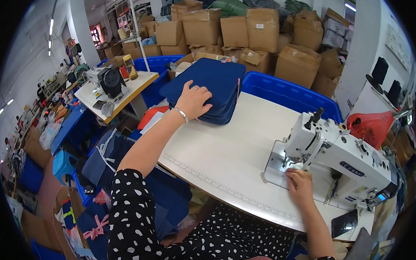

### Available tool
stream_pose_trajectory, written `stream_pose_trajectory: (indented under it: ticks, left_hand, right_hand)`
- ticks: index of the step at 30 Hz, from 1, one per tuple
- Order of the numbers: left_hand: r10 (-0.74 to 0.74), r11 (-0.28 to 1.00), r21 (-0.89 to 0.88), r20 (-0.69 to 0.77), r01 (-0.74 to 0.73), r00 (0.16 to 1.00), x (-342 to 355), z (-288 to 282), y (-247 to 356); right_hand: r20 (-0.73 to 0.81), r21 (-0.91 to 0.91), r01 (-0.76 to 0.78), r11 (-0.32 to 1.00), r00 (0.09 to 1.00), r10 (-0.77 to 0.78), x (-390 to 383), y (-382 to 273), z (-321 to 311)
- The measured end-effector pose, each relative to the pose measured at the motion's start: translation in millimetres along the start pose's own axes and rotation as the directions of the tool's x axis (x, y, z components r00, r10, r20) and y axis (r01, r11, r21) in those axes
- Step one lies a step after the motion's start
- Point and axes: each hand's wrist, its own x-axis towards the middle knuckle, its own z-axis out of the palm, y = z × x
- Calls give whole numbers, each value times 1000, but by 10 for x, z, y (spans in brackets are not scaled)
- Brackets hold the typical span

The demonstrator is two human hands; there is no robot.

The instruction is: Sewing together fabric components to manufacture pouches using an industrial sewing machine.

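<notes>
My left hand [195, 100] lies with spread fingers on the near edge of a stack of navy blue cushion pads [210, 77], at the far left of the white sewing table [227, 143]. The pads have rounded corners and sit unevenly on one another. At the right, my right hand [300, 184] is at the metal plate of a white sewing machine [341, 148], just below the needle area. Its closed fingertips are on a small white piece [297, 166], apparently cloth or label. Its exact shape is partly hidden by the fingers.
Tweezers or snips [331, 192] and a dark phone [344, 224] lie right of my right hand. Blue plastic bins [289, 88] stand behind the table. Navy fabric pieces with ties [105, 154] hang at my left. A second sewing machine [106, 81] stands at far left, with cardboard boxes [202, 27] behind.
</notes>
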Motion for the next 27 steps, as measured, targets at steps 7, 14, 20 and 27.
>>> stream_pose_trajectory:
  ticks: [7,14,20,27]
  left_hand:
    - [44,992,-122,139,-27,989,125,-118,-59]
    - [118,990,41,253,-133,960,281,-148,-27]
    - [64,982,-188,153,-35,986,289,-71,-94]
    - [38,953,-297,290,53,956,479,-165,-102]
  right_hand:
    - [16,53,-54,997,998,53,3,-58,-38]
    - [23,34,-45,998,999,45,8,-46,-36]
    - [34,41,-56,998,998,55,10,-46,-25]
    - [41,44,-59,997,997,58,5,-55,-49]
